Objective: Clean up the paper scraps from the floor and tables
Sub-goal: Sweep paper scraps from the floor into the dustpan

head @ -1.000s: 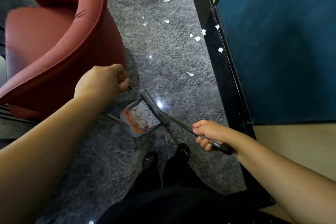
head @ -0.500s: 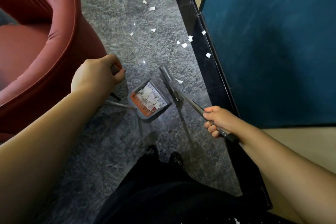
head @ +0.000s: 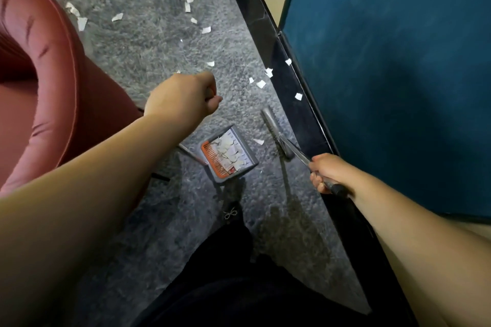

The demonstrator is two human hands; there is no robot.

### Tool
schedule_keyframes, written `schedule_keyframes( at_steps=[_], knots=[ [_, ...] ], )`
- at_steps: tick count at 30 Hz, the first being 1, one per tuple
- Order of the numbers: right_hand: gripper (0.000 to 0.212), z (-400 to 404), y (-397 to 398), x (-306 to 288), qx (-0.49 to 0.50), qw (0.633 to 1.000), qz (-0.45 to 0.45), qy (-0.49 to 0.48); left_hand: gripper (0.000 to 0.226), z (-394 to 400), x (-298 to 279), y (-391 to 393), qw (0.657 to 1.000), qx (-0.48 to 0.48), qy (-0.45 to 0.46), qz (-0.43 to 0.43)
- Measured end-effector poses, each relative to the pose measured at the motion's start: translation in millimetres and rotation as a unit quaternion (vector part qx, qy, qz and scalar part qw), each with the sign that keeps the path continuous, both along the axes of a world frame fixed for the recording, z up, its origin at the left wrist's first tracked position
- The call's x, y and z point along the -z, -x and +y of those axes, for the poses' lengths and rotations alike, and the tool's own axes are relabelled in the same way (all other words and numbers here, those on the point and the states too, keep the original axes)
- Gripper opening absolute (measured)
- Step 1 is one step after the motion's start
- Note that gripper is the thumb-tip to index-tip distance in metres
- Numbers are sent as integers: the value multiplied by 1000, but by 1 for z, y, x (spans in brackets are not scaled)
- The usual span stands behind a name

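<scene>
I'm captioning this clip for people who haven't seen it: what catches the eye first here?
White paper scraps strewn over the grey floor, beside a red armchair at left. In the middle, a grey dustpan already holds scraps; the right hand grips a broom beside it.

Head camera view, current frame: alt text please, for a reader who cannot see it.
A person's right hand grips a broom while the left hand holds the long handle of a dustpan containing paper scraps. More scraps litter the grey floor between a red armchair and a blue panel.
</scene>
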State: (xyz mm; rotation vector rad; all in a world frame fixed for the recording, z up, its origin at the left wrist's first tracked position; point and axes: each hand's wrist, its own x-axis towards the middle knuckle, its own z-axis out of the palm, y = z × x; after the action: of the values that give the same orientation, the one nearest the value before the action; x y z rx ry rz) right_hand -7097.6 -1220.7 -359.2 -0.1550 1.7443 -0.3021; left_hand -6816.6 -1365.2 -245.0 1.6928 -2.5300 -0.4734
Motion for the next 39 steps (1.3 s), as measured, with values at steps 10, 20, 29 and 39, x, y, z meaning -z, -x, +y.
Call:
schedule_keyframes(
  at_steps=[10,20,29,39],
  knots=[
    [12,-37,-44,-7,-59,991,-106,-60,22,-47,4,17,1000,24,4,-8],
    [16,-41,-46,-55,52,993,-109,12,22,-61,-1,-5,1000,11,-7,21],
    [46,-70,-23,-69,75,994,-22,72,21,-78,-12,-14,997,-26,4,68],
    [45,-116,25,-48,94,993,18,66,19,-123,-17,-1,995,-43,39,80]
  ],
)
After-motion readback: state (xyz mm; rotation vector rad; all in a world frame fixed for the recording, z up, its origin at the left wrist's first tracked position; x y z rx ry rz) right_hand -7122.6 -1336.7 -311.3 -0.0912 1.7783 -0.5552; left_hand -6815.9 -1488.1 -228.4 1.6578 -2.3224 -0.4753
